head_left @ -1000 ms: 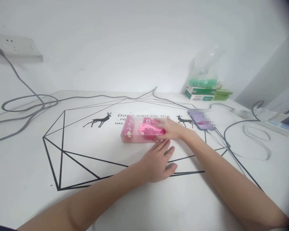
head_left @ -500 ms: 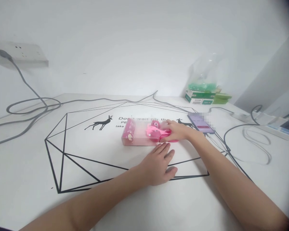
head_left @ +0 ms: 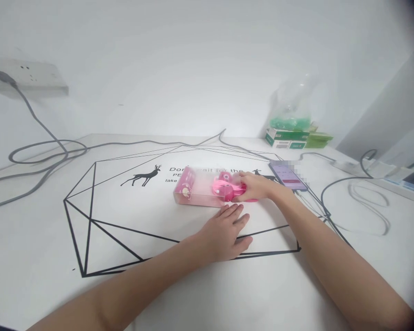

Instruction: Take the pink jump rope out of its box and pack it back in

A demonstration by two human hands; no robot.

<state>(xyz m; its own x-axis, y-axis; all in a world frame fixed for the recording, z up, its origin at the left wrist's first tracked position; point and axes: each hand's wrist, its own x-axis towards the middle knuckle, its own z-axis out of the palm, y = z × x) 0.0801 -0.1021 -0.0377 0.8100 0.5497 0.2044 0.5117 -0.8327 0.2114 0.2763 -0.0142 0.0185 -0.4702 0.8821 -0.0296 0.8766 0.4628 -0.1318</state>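
A clear plastic box [head_left: 202,186] with a pink printed end panel lies on its side at the middle of the table. Its right part holds a bright pink bundle [head_left: 225,188] of looped cord with round-ended pieces; the exact kind is unclear. My right hand [head_left: 253,186] has its fingers curled around the bundle's right portion, at the box's right end, partly covering it. In front of the box rests my left hand [head_left: 226,236], palm down with fingers spread, fingertips close to the box's lower front edge. Whether they touch it I cannot tell.
A phone [head_left: 288,175] with a lit screen lies behind my right forearm. Cables [head_left: 338,180] loop along the right side, and a grey cord [head_left: 124,143] crosses the back. Small boxes [head_left: 286,138] under a plastic bag [head_left: 291,105] stand at the back right.
The pink bundle and my right hand have shifted slightly right relative to the box. The box's right end has edged left and away from me. My left hand stays nearly in place.
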